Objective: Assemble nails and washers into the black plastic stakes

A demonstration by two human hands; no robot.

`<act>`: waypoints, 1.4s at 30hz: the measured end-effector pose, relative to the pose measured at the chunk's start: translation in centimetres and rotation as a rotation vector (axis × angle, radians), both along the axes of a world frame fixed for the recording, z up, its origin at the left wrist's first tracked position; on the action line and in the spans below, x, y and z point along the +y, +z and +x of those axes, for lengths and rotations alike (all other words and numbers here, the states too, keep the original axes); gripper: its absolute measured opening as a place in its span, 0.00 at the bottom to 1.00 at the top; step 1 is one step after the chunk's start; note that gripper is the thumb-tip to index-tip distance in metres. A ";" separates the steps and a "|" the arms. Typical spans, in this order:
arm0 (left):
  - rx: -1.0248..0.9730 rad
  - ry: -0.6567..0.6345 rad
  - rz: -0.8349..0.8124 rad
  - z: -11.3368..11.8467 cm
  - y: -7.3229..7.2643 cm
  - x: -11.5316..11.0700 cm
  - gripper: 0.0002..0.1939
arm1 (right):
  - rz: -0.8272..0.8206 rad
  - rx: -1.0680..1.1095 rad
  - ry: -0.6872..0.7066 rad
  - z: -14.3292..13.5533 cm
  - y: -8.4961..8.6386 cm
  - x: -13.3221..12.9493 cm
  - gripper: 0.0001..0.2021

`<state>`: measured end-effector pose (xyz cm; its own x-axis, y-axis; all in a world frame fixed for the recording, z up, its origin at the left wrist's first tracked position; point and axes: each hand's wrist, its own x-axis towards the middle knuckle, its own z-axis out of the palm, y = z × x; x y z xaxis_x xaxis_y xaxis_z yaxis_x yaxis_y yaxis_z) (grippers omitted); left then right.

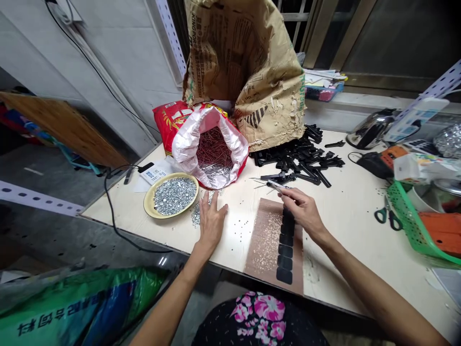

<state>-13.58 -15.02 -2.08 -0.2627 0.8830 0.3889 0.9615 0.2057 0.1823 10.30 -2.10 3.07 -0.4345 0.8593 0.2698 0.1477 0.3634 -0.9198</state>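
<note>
With its fingers spread, my left hand (212, 218) rests on a small pile of silvery bits (196, 215), beside a yellow plate (147, 207) full of similar bits. My right hand (300, 206) pinches a thin metallic tool (274, 184), with several thin pins near its tip. Below that hand lies a brown board (262, 240) with a column of black squares (285, 263) and pale specks. Behind the hands, an open red and white bag (237, 139) holds dark red and silvery pins. Black plastic parts (306, 163) are heaped at its right.
A large brown paper sack (273, 110) stands at the back. To the right are scissors (387, 216), a green basket (414, 221), a kettle (367, 127) and a black mask (374, 163). A black cable (113, 211) hangs over the left table edge.
</note>
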 end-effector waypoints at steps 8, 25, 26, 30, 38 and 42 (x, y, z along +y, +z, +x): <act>0.004 -0.153 -0.035 -1.2 -0.9 0.3 0.11 | 0.163 -0.112 0.042 -1.1 -0.9 -1.4 0.10; -1.969 0.042 0.101 4.2 3.3 2.0 0.16 | 0.360 -0.310 0.081 -3.5 0.1 -4.2 0.12; -2.037 0.036 0.105 4.6 3.6 2.1 0.16 | 0.377 -0.335 0.080 -3.5 0.2 -4.2 0.12; -2.082 0.042 0.133 5.4 4.2 2.6 0.17 | 0.449 -0.430 0.065 -3.1 0.8 -4.2 0.13; -1.959 0.037 0.166 6.2 4.2 3.1 0.17 | 0.571 -0.560 0.027 -2.5 1.3 -4.2 0.14; -1.904 0.048 0.174 6.4 4.0 3.3 0.18 | 0.652 -0.588 -0.026 -2.4 0.9 -4.1 0.11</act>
